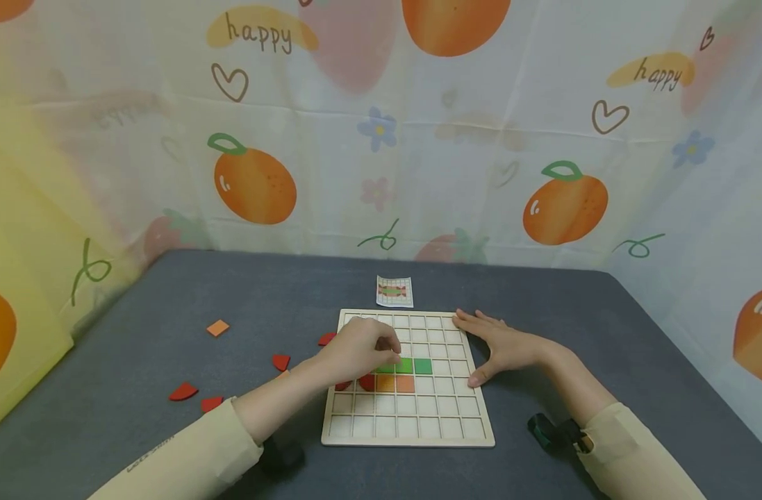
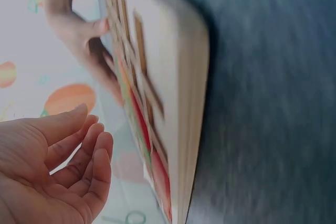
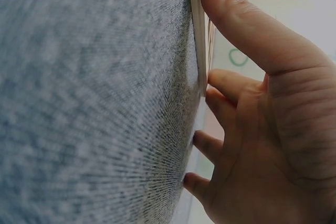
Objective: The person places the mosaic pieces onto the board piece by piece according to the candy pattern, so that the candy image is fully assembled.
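Curling loosely over the green tiles (image 1: 423, 366) in the head view: the left hand (image 1: 362, 344). The board (image 1: 418, 442) beneath it is lying toward the tabletop's (image 1: 543, 298) near edge. The right hand (image 1: 502, 345) is spreading along the board's right edge. Loose red pieces (image 1: 183, 392) and an orange tile (image 1: 217, 328) are lying toward the tabletop's left edge, a card (image 1: 394, 292) toward its far edge.

Left wrist view: thumb and fingertips are nearly meeting, no piece showing between them.

Right wrist view: fingers are fanning apart, thumb resting against the board.

Judgement: seating tiles squarely is calling for steady, light bracing, with the left fingertips lifting straight up, not dragging neighbours.
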Available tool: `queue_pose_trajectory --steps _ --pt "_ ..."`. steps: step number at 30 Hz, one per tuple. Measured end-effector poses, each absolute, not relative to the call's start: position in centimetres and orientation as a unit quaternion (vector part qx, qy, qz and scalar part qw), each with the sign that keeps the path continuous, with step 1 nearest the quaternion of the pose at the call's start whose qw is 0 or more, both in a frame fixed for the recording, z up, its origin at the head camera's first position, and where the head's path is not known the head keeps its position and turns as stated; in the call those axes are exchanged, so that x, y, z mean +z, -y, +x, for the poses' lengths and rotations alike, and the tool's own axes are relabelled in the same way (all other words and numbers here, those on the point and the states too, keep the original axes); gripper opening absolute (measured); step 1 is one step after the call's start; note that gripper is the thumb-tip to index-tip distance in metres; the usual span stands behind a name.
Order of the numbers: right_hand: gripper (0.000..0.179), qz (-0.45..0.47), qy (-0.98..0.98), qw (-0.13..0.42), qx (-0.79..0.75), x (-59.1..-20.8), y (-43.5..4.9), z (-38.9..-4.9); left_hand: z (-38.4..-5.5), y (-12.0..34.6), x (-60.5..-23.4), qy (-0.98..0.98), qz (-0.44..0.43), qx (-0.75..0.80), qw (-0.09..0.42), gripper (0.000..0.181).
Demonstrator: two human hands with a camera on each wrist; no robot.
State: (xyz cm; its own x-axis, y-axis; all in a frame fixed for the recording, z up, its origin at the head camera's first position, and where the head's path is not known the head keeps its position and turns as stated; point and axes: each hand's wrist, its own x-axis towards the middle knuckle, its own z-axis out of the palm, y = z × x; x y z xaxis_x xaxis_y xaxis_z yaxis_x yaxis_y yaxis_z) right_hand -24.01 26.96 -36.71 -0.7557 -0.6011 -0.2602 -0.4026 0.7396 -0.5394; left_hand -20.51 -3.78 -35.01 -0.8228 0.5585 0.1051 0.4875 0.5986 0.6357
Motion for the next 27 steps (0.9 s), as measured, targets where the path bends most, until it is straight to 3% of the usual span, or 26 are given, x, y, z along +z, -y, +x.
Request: queue_pose_trajectory --steps 16,22,27 --pt "0.119 -0.269 -0.909 0.217 -0.234 -36.5 -26.8 -23.8 -22.3 12.6 -32.4 -0.922 0.193 0.335 0.013 0.017" --pt "0.119 -0.275 -0.908 0.215 -0.233 -36.4 -26.8 -23.7 -22.9 16.9 -31.7 -0.938 0.148 0.314 0.016 0.021" --pt "0.119 -0.273 -0.908 0.217 -0.234 -36.5 -26.8 -23.8 -23.4 20.7 -31.7 -0.944 0.112 0.306 0.039 0.034"
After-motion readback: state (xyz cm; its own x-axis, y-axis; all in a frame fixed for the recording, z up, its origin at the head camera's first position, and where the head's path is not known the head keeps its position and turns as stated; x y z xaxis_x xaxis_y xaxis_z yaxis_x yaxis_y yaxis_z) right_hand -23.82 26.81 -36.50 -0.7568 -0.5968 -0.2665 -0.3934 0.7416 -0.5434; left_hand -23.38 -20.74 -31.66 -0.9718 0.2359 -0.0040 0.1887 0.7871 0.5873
